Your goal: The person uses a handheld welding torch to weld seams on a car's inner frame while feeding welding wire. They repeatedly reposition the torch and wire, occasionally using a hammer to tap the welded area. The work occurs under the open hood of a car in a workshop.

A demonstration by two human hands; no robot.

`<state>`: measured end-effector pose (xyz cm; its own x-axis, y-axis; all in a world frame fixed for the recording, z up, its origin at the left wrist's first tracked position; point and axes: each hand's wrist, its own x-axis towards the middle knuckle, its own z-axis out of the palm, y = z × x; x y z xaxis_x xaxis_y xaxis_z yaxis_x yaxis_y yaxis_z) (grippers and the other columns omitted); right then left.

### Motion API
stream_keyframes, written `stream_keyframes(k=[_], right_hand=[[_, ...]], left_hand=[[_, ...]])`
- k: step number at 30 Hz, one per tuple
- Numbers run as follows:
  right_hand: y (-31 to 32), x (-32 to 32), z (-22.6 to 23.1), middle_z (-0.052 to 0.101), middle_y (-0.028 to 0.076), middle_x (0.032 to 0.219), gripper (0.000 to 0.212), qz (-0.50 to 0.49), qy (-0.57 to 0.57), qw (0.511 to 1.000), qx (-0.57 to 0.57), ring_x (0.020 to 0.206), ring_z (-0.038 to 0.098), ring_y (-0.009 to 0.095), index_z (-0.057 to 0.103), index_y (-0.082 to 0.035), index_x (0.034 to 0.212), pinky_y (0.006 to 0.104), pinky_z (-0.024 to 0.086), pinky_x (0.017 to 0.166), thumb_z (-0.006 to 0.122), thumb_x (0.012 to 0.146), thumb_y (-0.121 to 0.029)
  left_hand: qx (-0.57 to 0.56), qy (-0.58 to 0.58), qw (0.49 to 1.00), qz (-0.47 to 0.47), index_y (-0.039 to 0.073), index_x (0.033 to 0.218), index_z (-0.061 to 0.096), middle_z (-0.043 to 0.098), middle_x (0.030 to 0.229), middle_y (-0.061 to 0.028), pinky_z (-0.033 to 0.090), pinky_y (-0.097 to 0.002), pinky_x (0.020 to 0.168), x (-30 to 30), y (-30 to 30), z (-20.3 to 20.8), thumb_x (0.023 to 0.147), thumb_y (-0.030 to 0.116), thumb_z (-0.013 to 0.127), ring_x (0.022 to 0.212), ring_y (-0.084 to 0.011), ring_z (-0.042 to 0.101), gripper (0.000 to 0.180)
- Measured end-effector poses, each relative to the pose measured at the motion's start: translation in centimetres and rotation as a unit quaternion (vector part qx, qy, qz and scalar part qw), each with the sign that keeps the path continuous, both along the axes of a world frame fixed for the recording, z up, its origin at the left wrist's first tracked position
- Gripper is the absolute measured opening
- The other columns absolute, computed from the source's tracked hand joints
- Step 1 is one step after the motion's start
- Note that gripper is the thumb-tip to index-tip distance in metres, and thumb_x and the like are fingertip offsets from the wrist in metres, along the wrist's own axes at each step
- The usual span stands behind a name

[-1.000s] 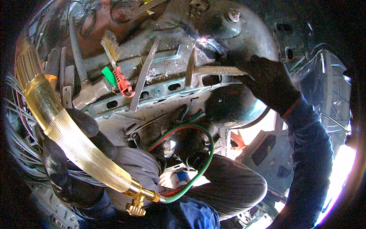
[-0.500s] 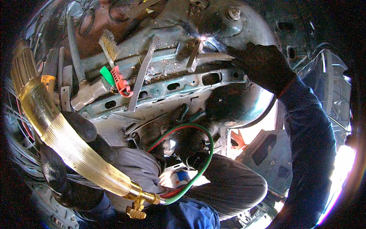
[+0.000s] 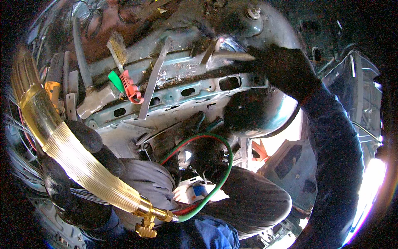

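My left hand, in a dark glove, is closed around the ribbed brass handle of a gas torch. A brass valve knob sits at its lower end, where a green hose and a red hose connect. The torch's tip is out of sight. My right hand, also gloved, reaches to the dark metal panel and grips what looks like a hammer by its handle. Its narrow head, slightly blurred, stands crosswise near a small bright spot on the panel.
A second hammer, a wire brush, a flat metal strip, a red plastic piece and a green one lie along the panel. A slotted metal rail crosses below. My bent knee is underneath.
The hammer's head has tilted and moved slightly up and left, with its handle shifting up. The pinkish glow on the panel has faded. My left hand and the torch have barely moved.
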<state>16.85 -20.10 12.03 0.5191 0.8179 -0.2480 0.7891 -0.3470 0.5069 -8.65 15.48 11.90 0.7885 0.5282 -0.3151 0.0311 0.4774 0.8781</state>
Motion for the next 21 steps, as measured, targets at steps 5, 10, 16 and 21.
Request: stream_keyframes(k=[5,10,16,21], right_hand=[[0.6,0.2,-1.5,0.069,0.01,0.088,0.042,0.041,0.014,0.998,0.054,0.072,0.07,0.026,0.063,-0.015,0.143,0.0402,0.056,0.059,0.06,0.102,-0.027],[-1.0,-0.9,-0.4,0.07,0.01,0.092,0.043,0.025,-0.003,0.999,0.044,0.074,0.071,0.026,0.063,-0.015,0.144,0.0399,0.057,0.06,0.061,0.102,-0.026],[-0.2,-2.2,0.3,0.073,0.01,0.103,0.043,0.026,-0.017,0.999,0.031,0.079,0.072,0.024,0.063,-0.015,0.143,0.0378,0.057,0.062,0.063,0.101,-0.024],[-0.4,-2.0,-0.6,0.067,0.009,0.09,0.044,0.033,-0.004,0.993,0.11,0.072,0.068,0.022,0.062,-0.015,0.144,0.0346,0.054,0.057,0.063,0.101,-0.025]], left_hand=[[0.018,0.005,1.0,0.013,-0.005,0.131,0.059,0.072,0.102,-0.0184,0.063,-0.0379,0.064,-0.2,-0.1,0.4,0.102,0.037,0.066,0.074,-0.0262,0.072,0.051],[-0.006,0.004,1.0,-0.005,-0.005,0.131,0.059,0.072,0.101,-0.0184,0.063,-0.0379,0.064,0.1,-0.4,0.1,0.102,0.037,0.066,0.074,-0.0262,0.072,0.051],[-0.004,0.009,1.0,-0.007,-0.005,0.131,0.059,0.072,0.101,-0.0183,0.063,-0.0379,0.065,-0.1,-0.3,0.0,0.102,0.037,0.067,0.074,-0.0263,0.072,0.052],[0.007,0.011,1.0,-0.003,-0.005,0.131,0.059,0.072,0.101,-0.0183,0.063,-0.0379,0.065,-0.5,-0.5,0.0,0.101,0.038,0.067,0.074,-0.0263,0.072,0.052]])
